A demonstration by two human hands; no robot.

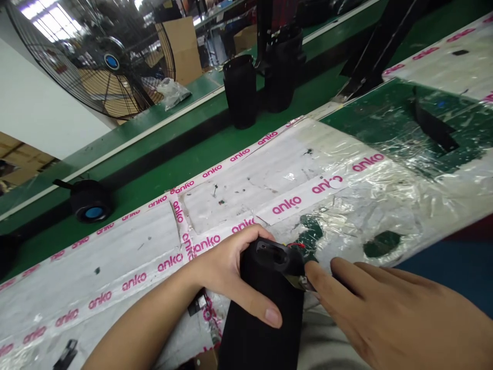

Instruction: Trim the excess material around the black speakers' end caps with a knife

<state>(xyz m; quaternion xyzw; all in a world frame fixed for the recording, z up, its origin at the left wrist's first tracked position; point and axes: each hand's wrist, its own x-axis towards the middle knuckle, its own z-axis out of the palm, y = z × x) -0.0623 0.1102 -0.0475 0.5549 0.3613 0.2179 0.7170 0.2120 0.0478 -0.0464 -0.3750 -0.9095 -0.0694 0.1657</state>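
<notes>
My left hand grips a black fabric-covered cylindrical speaker body near the bench's front edge, thumb across its side. The open top end shows a black plastic frame with a slot and red and yellow wires at its rim. My right hand is beside it on the right, the index fingertip touching a small metallic piece at the speaker's upper right edge. The other fingers of that hand are spread and hold nothing.
The bench top is covered in white card, "anko" tape and crinkled clear film. Two black speaker shells stand on the green conveyor behind. A round black part with a blue centre lies at left. A large fan stands at back left.
</notes>
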